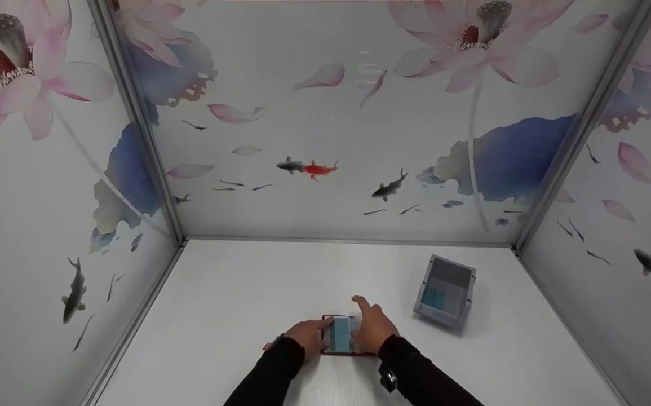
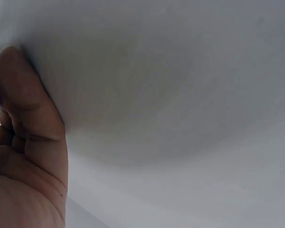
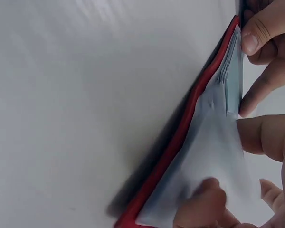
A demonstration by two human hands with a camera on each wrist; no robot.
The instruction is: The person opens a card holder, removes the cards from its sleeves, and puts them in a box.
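A small card holder point(image 1: 331, 354) with a red cover point(image 3: 192, 102) lies opened out on the white table in front of me. Clear plastic sleeves point(image 3: 211, 135) fan up from its inside, and a pale blue card point(image 1: 341, 334) shows in the middle. My left hand point(image 1: 305, 336) grips the holder's left side, its thumb on top by the card. At the right side, my right hand point(image 1: 376, 330) pinches a clear sleeve, with a fingertip visible through the plastic in the right wrist view. The left wrist view shows mostly curled left fingers point(image 2: 31, 114) against the table.
A grey open box point(image 1: 444, 290) stands to the right, with a blue flat piece point(image 1: 433, 297) visible in it. Printed panels with lotus flowers and fish point(image 1: 302, 113) wall the table at the back and both sides, joined by metal posts point(image 1: 139, 124).
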